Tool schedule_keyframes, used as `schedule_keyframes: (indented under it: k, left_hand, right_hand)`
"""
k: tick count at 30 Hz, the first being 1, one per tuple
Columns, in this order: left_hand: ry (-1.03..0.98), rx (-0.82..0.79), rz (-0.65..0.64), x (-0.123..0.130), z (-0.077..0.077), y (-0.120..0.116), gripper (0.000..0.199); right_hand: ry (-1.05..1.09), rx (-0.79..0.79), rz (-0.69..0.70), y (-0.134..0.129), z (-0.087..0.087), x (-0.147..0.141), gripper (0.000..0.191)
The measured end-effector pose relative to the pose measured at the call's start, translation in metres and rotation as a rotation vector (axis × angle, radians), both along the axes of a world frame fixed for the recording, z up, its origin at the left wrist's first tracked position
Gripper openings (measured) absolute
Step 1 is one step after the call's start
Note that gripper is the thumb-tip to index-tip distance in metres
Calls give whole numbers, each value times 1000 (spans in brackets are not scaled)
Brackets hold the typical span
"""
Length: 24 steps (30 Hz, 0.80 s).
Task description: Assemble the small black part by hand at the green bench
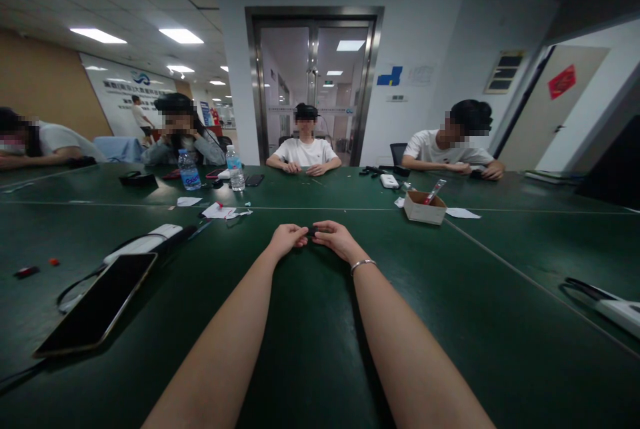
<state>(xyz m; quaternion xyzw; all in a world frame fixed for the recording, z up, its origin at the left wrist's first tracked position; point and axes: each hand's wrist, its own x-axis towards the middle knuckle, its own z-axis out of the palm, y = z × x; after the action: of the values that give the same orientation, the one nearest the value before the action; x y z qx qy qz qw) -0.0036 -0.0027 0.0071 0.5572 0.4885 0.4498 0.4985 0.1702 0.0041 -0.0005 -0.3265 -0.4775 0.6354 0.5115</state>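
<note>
Both of my arms reach forward over the dark green table [305, 322]. A small black object [312, 231] is held between my two hands; it is too small for me to tell its kind. My left hand [289, 240] pinches it from the left with closed fingers. From the right, my right hand [336, 240] grips its other end between thumb and fingers. Part of the object is hidden by the fingertips. A silver bracelet [363, 265] circles my right wrist.
A phone [100, 306] and a white device [143, 242] with cables lie at left. Ahead are paper scraps [220, 211], water bottles [189, 170] and a small cardboard box [425, 209]. Several people sit around the table's far side. Another white device [620, 312] is at right.
</note>
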Motion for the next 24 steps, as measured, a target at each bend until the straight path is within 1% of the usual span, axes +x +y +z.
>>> schedule_keyframes:
  k: [6,10,17,24]
  left_hand:
    - [56,-1,-35,-3,-4,5,34]
    - [73,-1,-28,-3,-5,6,33]
    - [93,-9,-52,-4,-2,4,32]
    - [107,-59,-28,-4,1,1,33]
  right_hand:
    - [-2,21,23,1,-2,1,27]
    - [-11,38,44,3,-5,2,28]
    - [-23,42,44,3,-6,2,27]
    - [-43,46,37,1,-4,1,29]
